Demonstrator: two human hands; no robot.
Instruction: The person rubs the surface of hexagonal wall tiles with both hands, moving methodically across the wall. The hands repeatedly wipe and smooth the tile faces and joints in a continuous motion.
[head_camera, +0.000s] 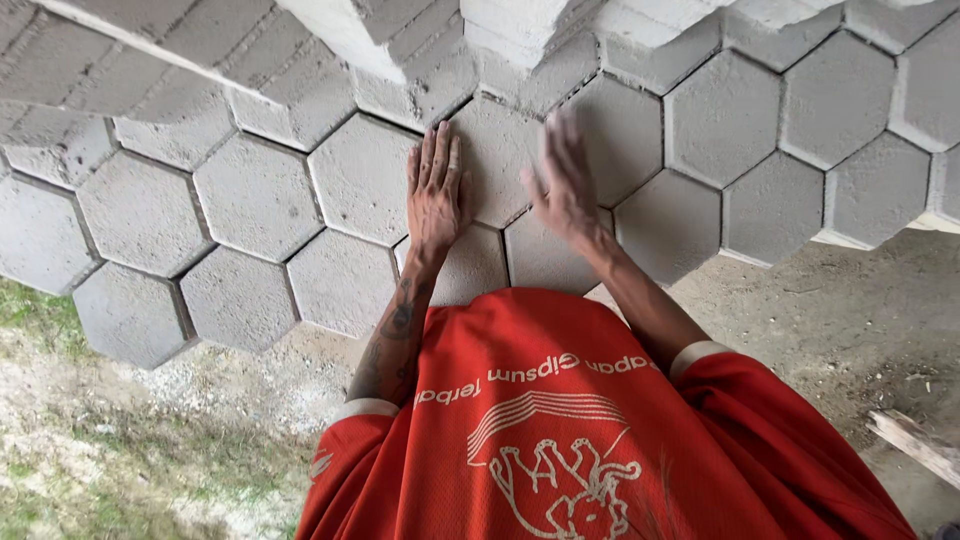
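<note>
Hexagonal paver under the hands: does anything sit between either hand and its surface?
Nothing visible does. The left hand lies flat, fingers spread, directly on the grey hexagonal paver. The right hand is over the same paver but motion-blurred, so contact cannot be told. Neighbouring pavers fit close around it, none on top.

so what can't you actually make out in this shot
- Right hand, head view: smeared by motion blur, so whether it touches the paver is unclear.
- Paver under the left hand: the palm hides part of it.
- Stacked blocks: cut off by the top edge.
- Wood plank: cut off at the right edge.
- Ground near the person: hidden by the red shirt.
</note>
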